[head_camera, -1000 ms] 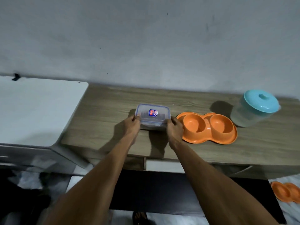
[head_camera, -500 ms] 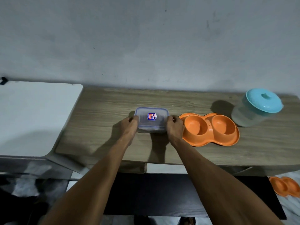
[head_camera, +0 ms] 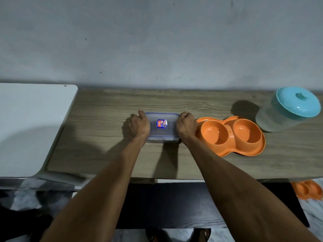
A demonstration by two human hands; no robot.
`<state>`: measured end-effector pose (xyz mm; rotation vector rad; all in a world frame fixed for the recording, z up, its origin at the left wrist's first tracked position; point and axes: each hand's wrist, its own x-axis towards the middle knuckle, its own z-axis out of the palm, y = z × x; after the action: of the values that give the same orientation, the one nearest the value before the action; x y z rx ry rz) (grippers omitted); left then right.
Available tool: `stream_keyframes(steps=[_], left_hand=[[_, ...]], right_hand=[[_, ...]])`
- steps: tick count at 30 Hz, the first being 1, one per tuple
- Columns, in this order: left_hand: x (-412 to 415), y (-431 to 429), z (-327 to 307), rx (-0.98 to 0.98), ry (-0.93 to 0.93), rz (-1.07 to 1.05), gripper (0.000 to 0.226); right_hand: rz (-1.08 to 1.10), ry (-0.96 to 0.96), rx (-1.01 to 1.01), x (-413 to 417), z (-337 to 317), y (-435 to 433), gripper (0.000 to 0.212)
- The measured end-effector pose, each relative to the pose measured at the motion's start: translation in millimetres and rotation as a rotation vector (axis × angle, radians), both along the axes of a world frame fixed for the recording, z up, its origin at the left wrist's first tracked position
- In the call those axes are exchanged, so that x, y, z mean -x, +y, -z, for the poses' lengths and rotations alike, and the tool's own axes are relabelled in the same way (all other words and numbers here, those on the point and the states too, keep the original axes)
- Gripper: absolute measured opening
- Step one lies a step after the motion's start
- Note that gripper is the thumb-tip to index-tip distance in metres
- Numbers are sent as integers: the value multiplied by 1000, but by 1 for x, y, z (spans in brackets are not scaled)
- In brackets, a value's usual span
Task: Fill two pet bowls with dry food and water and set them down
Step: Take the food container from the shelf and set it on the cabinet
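Dim overhead light, soft shadows under both arms, wide-angle edge warping.

container [head_camera: 162, 125] on counter [head_camera: 104, 119], double bowl [head_camera: 230, 135] right, jar [head_camera: 286, 109] beyond

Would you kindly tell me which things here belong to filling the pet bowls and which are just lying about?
For the job: clear lidded container, gripped by left hand and right hand; orange double bowl on the counter; second orange bowl at lower right; jug with teal lid, probably water.
Lying about: white tabletop at left; dark surface below.
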<state>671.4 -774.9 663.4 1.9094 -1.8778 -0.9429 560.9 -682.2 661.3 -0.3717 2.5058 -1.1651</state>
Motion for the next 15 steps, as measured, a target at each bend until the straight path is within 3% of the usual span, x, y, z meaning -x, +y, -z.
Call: stream_keyframes(steps=[4,11,15], left_hand=[[-1,2,5,21,-31,27,66],[3,2,-8,-88,87,-13,59],[4,3,-10,-57,112,-74,58]], right_hand=[[-15,-1,0,0,6,1,45],[-22,108,-45,4,11,-1,44],[-24,127,-80,3,9,-2,42]])
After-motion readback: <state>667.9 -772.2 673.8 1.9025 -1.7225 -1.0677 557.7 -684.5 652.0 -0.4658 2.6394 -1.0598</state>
